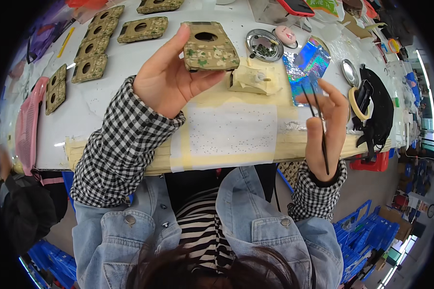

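Note:
My left hand (168, 72) holds up a camouflage-patterned model vehicle hull (211, 54) with a round hole in its top, thumb at its side and fingers beneath. Dark tweezers (321, 126) are gripped in my right hand (329, 123), their tips pointing up and apart, with nothing visible between them. Below the hull lies a white sheet (229, 130) dotted with many tiny dark specks, framed by yellowish tape. A taped block (255, 79) with a small pale fitting stands just beyond the sheet. Behind it, a round metal dish (264, 45) contains small dark green parts.
Several similar camouflage hulls (142, 30) stand at the back left. A shiny holographic bag (307, 62) lies right of the taped block, near a pink oval object (285, 35). A black pouch (378, 103) and tape roll (359, 103) sit at right. A pink mesh item (30, 127) hangs at left.

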Available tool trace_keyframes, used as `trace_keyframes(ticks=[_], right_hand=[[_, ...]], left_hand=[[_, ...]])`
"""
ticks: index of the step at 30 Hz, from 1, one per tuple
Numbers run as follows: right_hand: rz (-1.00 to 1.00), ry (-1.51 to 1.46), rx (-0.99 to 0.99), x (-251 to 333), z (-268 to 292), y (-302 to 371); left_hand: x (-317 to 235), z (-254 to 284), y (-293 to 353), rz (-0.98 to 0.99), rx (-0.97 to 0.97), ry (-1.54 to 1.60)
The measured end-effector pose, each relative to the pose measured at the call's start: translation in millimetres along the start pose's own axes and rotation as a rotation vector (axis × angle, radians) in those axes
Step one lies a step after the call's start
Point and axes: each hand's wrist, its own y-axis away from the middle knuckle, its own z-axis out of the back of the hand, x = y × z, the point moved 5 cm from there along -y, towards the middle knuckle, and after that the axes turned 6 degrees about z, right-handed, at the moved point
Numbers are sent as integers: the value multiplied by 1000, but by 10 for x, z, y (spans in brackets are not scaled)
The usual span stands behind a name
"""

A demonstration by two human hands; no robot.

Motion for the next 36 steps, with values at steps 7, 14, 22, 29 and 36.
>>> trace_keyframes(ticks=[7,14,22,29,36], right_hand=[[-306,-241,48,-190,-46,508],[-533,-532,-101,-328,-203,670],[-515,-480,-101,-388,-216,692],[-510,-473,-100,-381,-225,688],[-508,-466,-92,-379,-232,687]], left_hand=[[7,16,21,-13,-16,-7],[30,55,0,11,-13,-8],[34,42,2,11,-38,-12],[33,44,3,8,-29,-15],[32,46,7,4,-37,-25]])
